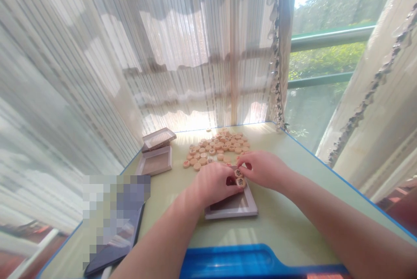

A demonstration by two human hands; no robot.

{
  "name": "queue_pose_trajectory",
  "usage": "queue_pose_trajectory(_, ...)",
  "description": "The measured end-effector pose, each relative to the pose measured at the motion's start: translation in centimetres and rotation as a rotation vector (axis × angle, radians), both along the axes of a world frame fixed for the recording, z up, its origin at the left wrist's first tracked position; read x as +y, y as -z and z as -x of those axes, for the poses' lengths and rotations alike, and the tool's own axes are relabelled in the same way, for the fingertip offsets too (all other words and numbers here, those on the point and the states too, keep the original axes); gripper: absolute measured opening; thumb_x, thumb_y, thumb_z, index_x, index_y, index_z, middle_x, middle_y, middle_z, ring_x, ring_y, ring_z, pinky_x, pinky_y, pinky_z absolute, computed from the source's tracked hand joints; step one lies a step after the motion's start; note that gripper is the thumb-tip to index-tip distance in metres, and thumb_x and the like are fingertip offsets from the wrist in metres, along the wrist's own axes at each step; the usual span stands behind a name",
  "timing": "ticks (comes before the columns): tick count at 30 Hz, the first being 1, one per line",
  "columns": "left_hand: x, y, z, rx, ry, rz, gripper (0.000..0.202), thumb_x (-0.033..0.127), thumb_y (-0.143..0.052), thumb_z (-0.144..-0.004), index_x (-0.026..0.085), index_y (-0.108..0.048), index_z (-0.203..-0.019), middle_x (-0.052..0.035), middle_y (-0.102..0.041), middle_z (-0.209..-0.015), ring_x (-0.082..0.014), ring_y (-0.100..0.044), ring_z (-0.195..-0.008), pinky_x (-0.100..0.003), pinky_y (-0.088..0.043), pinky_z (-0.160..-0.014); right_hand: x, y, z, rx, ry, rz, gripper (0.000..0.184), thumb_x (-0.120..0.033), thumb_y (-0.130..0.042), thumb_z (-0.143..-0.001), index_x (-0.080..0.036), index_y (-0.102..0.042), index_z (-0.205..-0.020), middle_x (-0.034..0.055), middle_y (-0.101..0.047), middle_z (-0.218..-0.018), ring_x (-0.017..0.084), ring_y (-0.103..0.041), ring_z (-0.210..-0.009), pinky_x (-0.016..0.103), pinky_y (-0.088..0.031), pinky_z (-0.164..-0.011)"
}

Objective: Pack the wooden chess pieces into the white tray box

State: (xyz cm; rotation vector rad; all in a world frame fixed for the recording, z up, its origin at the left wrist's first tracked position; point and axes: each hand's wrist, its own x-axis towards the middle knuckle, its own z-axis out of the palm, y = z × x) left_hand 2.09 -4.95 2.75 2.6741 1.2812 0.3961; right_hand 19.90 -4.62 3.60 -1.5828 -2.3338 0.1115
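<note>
Two round wooden Chinese chess pieces with dark characters lie one behind the other at the right side of a shallow box (231, 214). My left hand (216, 183) reaches over that box, its fingers closed on the nearer chess piece (240, 182). My right hand (260, 168) comes in from the right, thumb and fingertips pinching the farther chess piece (238, 173). The left hand hides much of the box's far left part. Just beyond both hands spreads a heap of similar pieces (224, 144), some marked in red or black.
Shallow box parts (155, 162) stand at the back left, one raised on another. A dark tablet-like device (120, 235), partly pixelated, lies at the left. A blue moulded tray edge (228, 264) runs along the front. Curtains (195, 53) and a window border the table.
</note>
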Motion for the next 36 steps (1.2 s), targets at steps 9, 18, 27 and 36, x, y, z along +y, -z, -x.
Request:
queue_pose_trajectory(9,0.4,-0.4,0.6,-0.143,-0.019,0.022,0.031,0.05,-0.063,-0.072,0.019,-0.067,-0.067,-0.0001,-0.064,-0.064,-0.0114,-0.055,-0.059,-0.022,-0.037,-0.054,0.3,0.0,-0.5,0.044,0.016,-0.059,0.022,-0.028,-0.05,-0.079,-0.026,-0.071,-0.083,-0.0001,-0.067,-0.077,0.013,-0.054,-0.064,0.025,-0.03,-0.055)
queue_pose_trajectory(18,4.5,0.8,4.3,-0.331,-0.379,-0.207,0.038,0.01,-0.04,-0.076,0.017,-0.071,-0.096,-0.0063,-0.071,-0.102,-0.0195,-0.062,-0.098,-0.031,-0.046,-0.092,1.2,0.8,-0.8,0.124,-0.066,-0.05,0.028,-0.027,-0.043,-0.087,-0.02,-0.07,-0.089,0.0047,-0.066,-0.094,0.016,-0.059,-0.084,0.025,-0.041,-0.07)
queue_pose_trajectory(27,5.1,1.9,4.8,-0.114,-0.235,-0.09,0.04,0.008,-0.041,-0.076,0.022,-0.074,-0.095,-0.0004,-0.072,-0.103,-0.0182,-0.061,-0.101,-0.029,-0.046,-0.095,1.5,1.0,-0.7,0.133,-0.167,-0.028,0.03,-0.03,-0.044,-0.087,-0.018,-0.071,-0.086,0.0054,-0.066,-0.088,0.016,-0.057,-0.083,0.025,-0.041,-0.073)
queue_pose_trajectory(36,5.6,1.5,4.7,0.007,-0.218,-0.119,0.032,0.026,-0.046,-0.086,0.022,-0.069,-0.108,-0.0047,-0.07,-0.101,-0.0202,-0.06,-0.101,-0.033,-0.039,-0.1,1.5,0.9,-0.5,0.082,-0.176,-0.044,0.029,-0.028,-0.044,-0.085,-0.017,-0.071,-0.082,0.0049,-0.065,-0.082,0.016,-0.055,-0.079,0.025,-0.04,-0.071)
